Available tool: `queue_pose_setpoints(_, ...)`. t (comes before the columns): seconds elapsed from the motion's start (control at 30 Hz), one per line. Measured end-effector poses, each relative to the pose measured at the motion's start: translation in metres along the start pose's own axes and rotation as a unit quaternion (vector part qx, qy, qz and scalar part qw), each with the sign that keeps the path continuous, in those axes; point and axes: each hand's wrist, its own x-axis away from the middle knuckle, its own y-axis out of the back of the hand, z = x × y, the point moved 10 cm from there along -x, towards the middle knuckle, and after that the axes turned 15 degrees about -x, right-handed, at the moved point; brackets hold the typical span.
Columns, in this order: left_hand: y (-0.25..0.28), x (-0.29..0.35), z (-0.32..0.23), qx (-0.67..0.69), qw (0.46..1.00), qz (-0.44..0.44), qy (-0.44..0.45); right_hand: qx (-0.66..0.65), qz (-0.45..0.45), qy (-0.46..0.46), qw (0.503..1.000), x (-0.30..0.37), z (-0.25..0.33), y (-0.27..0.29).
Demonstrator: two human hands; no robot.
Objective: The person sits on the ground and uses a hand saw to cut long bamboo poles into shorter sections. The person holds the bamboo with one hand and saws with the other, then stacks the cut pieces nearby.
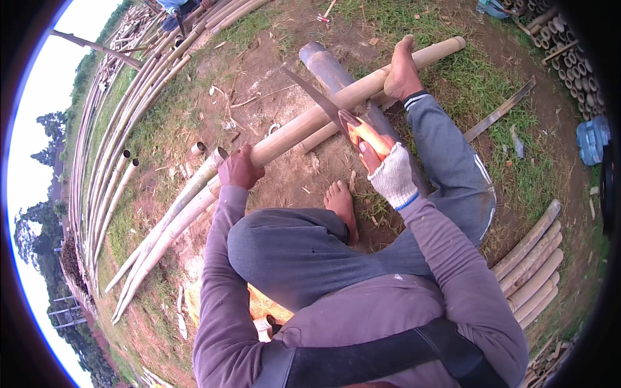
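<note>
A long pale bamboo pole (291, 139) runs aslant before me, from the far right down to the near left. My left hand (239, 169), bare, is wrapped around it left of the middle. In a white knit glove with bare fingertips, my right hand (392, 176) grips the orange handle of a handsaw (317, 97). The saw's blade points to the upper left and crosses the pole; whether its teeth are in the bamboo I cannot tell. My bare foot (402, 71) rests on the pole near its far end. A thick grey log (330, 68) lies crosswise beneath it.
Many long bamboo poles (116, 174) lie at the left, where another person (174, 10) is partly visible. Short cut poles (530, 265) are at the right, near a flat strip (501, 110) and a blue plastic jug (592, 141). Stacked bamboo tubes (569, 61) stand far right.
</note>
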Motion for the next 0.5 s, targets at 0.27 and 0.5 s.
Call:
queue_pose_setpoints(0.27,-0.013,0.004,-0.001,0.009,1.0,-0.005,-0.001,-0.104,-0.017,-0.157,0.982,0.104,0.009,0.078)
queue_pose_setpoints(0.5,-0.003,-0.006,-0.005,0.004,1.0,0.013,-0.007,0.01,-0.016,-0.022,1.0,-0.039,-0.033,-0.02)
